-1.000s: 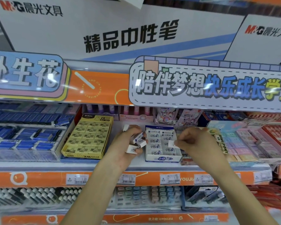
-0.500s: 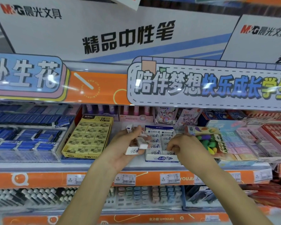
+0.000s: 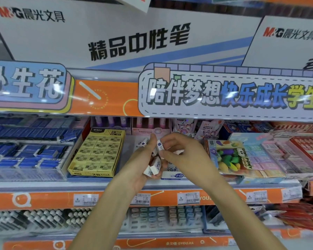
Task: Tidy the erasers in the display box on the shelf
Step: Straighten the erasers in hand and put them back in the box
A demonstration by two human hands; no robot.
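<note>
My left hand is cupped around several small white erasers with blue print, held above the shelf. My right hand meets it from the right and pinches one white eraser between thumb and fingers at the top of the bunch. The white and blue display box stands on the shelf behind both hands; only its front wall and a few erasers inside show, the rest is hidden by my hands.
A yellow box of 2B erasers stands just left of the display box. Blue erasers fill trays further left. A colourful Ding Pony pack and pastel boxes lie to the right. Orange shelf edge with price tags runs below.
My right hand has come up from the display box to my left hand and now pinches an eraser there. The left hand has shifted slightly right, in front of the box.
</note>
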